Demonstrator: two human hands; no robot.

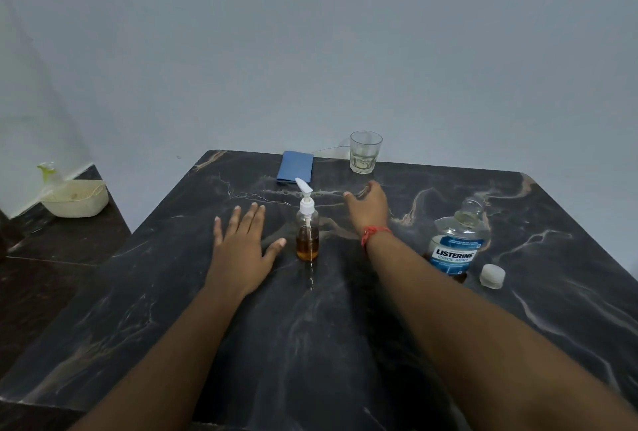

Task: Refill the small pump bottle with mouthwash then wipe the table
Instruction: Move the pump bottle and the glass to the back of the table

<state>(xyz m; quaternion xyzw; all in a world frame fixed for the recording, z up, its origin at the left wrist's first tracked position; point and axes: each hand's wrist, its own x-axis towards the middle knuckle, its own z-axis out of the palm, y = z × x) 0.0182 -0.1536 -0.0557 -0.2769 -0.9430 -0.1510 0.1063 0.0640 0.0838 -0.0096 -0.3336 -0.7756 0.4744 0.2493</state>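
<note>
A dark counter (345, 344) with pale wavy lines sits against a plain wall. In the middle stands the small pump bottle (307, 227). It is clear, has a white pump on top, and is about half full of a golden brown liquid. It stands up straight.

The left hand (241, 244) lies flat on the counter, just left of the pump bottle. Its fingers are straight and spread, and the thumb points at the bottle but does not touch it. It holds nothing.

The right hand (367, 206) reaches out past the pump bottle, on its right side. Its fingers are loose and a bit bent, and it holds nothing. A red thread band (373, 235) goes round that wrist.

To the right stands the big mouthwash bottle (457, 244) with a blue label that reads Listerine Cool Mint. Its top is open. Its white cap (492, 276) sits on the counter just beside it, on the right.

At the far edge of the counter lies a folded blue cloth (295, 167). Near it, to the right, stands a clear drinking glass (365, 151); I cannot tell if anything is in it.

Off to the left, on a lower dark ledge, sits a pale basket (77, 197) with a spray bottle (50, 173) behind it.
</note>
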